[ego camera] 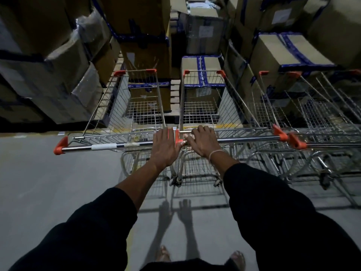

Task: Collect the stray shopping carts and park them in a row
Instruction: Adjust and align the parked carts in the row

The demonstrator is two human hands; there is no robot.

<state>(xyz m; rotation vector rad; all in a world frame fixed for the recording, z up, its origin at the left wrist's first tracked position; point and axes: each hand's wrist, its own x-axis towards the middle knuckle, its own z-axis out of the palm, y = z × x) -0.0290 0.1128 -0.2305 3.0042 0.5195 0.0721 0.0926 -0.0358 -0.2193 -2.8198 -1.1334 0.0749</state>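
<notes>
Nearest, two dark sleeves (82, 237) reaching forward over the grey floor (39, 182), sandalled feet just behind the handle line. Left hand (166, 145) spread flat, fingers straight, pressing down on the right end of the left cart's handle bar (109, 146), probably to steady that cart without gripping it. Right hand (202, 142), fingers curled over the left end of the middle cart's handle bar (244, 139), thumb side touching the orange end cap (178, 138) between the two bars: seemingly nudging the carts flush so both handles fall in one line. Beyond the handle line, left cart (125, 106) and middle cart (203, 102) side by side, noses toward the stacked cartons (144, 45). Right of the middle cart, further carts (312, 114) already in the row, handle ends nearly touching. Row apparently close to squared.
</notes>
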